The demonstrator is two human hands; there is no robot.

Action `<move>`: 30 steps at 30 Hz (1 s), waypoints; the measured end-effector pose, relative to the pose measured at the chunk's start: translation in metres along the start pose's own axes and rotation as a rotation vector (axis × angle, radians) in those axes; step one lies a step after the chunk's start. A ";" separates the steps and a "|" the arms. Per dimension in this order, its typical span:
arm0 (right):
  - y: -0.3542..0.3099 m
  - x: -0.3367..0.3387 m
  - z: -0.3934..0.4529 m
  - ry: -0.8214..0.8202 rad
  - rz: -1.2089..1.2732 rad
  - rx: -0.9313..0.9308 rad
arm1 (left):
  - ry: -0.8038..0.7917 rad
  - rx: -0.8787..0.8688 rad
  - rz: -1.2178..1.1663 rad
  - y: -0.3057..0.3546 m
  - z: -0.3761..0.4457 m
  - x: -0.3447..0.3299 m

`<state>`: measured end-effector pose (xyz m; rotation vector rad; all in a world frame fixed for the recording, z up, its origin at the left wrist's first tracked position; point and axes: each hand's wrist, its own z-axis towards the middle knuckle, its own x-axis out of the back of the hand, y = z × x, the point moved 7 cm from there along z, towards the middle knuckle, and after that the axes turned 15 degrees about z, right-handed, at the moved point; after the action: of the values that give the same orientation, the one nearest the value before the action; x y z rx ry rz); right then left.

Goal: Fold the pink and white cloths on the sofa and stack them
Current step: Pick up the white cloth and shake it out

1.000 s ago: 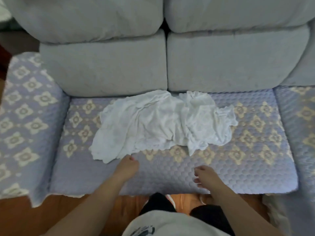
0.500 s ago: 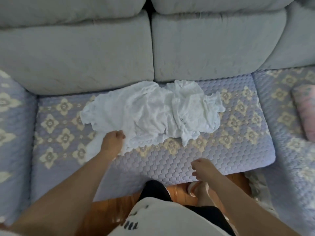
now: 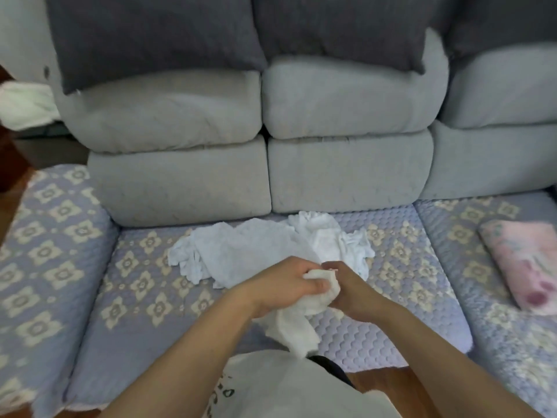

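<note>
A crumpled white cloth (image 3: 259,248) lies on the middle seat of the sofa (image 3: 141,297), close to the back cushions. Its near part is lifted off the seat and hangs down between my arms. My left hand (image 3: 286,282) grips that bunched part from the left. My right hand (image 3: 349,285) pinches the same bunch from the right, so the two hands meet over the seat's front half. A pink cloth (image 3: 524,260) lies folded on the seat to the right, apart from both hands.
Grey back cushions (image 3: 187,179) rise behind the seat, with dark pillows (image 3: 144,34) above them. The seats wear a lilac quilted cover with cream flowers. Another white cloth (image 3: 24,107) shows at the far left edge. Wooden floor (image 3: 391,384) lies below the seat's front edge.
My left hand took hold of the white cloth's near edge and pulled it up toward me. My right hand came in from the seat front and joined it. The view tilted up.
</note>
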<state>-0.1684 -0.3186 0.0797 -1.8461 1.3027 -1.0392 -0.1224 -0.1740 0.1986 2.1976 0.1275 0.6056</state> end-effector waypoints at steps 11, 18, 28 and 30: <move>-0.064 0.021 -0.111 0.048 0.119 0.141 | 0.461 -0.289 -0.680 0.170 -0.037 0.089; -0.159 0.099 -0.072 0.501 -0.029 0.208 | 0.690 -0.338 -0.608 0.212 -0.075 0.159; -0.377 0.210 -0.195 0.755 0.036 0.847 | 1.130 -0.243 -0.676 0.194 -0.148 0.274; -0.373 0.190 -0.196 0.517 0.027 0.737 | 1.204 -0.215 -0.623 0.198 -0.154 0.283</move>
<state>-0.1375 -0.3984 0.5336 -1.0343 0.9898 -1.7641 0.0324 -0.1124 0.5382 1.2044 1.2322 1.3802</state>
